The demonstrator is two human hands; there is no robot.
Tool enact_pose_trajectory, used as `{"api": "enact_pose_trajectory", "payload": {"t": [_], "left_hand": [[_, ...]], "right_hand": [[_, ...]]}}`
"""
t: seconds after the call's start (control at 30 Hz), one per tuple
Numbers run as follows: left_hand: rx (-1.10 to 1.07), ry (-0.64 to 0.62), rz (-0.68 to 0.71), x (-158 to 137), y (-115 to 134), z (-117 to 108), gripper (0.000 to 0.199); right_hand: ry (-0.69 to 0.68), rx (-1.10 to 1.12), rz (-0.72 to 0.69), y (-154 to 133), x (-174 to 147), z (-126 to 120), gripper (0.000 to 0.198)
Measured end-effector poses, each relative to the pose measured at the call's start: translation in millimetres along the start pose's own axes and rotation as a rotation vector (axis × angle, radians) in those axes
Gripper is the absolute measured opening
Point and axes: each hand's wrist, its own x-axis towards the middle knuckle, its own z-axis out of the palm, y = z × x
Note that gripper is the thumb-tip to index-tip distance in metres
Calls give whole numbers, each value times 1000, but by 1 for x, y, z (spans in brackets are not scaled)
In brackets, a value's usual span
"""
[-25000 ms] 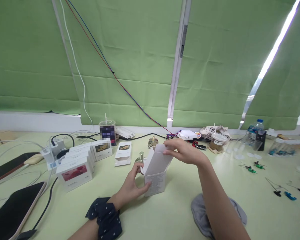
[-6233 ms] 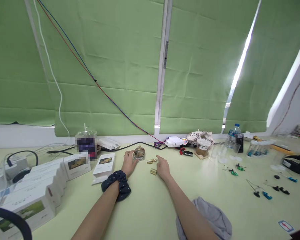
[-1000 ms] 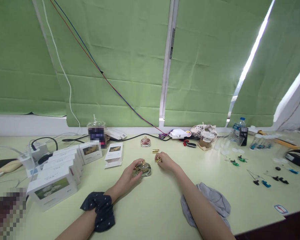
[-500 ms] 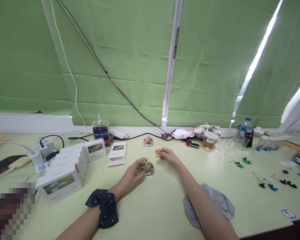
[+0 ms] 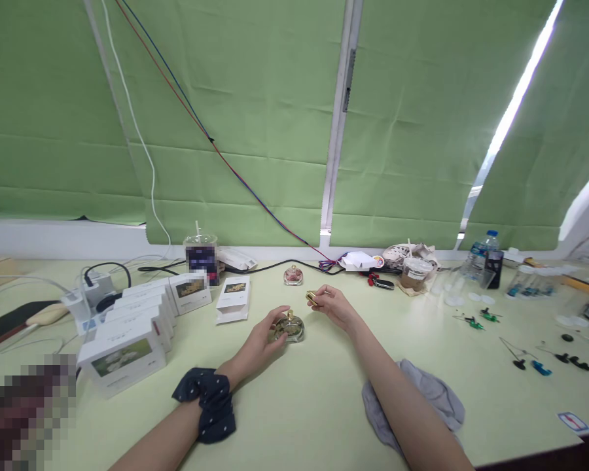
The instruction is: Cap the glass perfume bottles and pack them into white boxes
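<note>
My left hand (image 5: pixel 264 337) is closed around the left side of a small, rounded glass perfume bottle (image 5: pixel 294 330) that stands upright on the table. Its gold neck shows on top, with no cap over it. Between the thumb and fingers of my right hand (image 5: pixel 334 306) is a shiny gold cap (image 5: pixel 311 298), up and to the right of the bottle and apart from it. Farther back stands a second perfume bottle (image 5: pixel 293 277), pinkish, with a gold top. Left of the bottles is a white box (image 5: pixel 234 299) with a flower picture.
Several white boxes (image 5: pixel 130 358) stand in a row at left. A grey cloth (image 5: pixel 429 396) lies under my right forearm. Earphones (image 5: pixel 540 367), a drink cup (image 5: pixel 415 275) and a water bottle (image 5: pixel 485 248) are at right. Green blinds (image 5: pixel 255 98) hang behind the table.
The gold cap has turned in my right hand's fingers and looks more tilted now. My left hand stays on the bottle. The whole view has shifted slightly.
</note>
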Motion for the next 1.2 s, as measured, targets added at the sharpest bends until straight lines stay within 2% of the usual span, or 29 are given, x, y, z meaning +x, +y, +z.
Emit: {"api": "enact_pose_trajectory", "payload": {"t": [0.23, 0.47, 0.67, 1.2], "left_hand": [[-4, 19, -2, -1, -3, 2, 57], [1, 31, 36, -1, -2, 3, 64], [10, 42, 30, -1, -2, 5, 72], [29, 32, 53, -1, 0, 5, 77]], "right_hand": [[-70, -9, -85, 2, -4, 13, 46], [-138, -101, -274, 13, -3, 35, 37], [-164, -178, -268, 12, -9, 45, 37], [-237, -283, -238, 14, -10, 41, 36]]}}
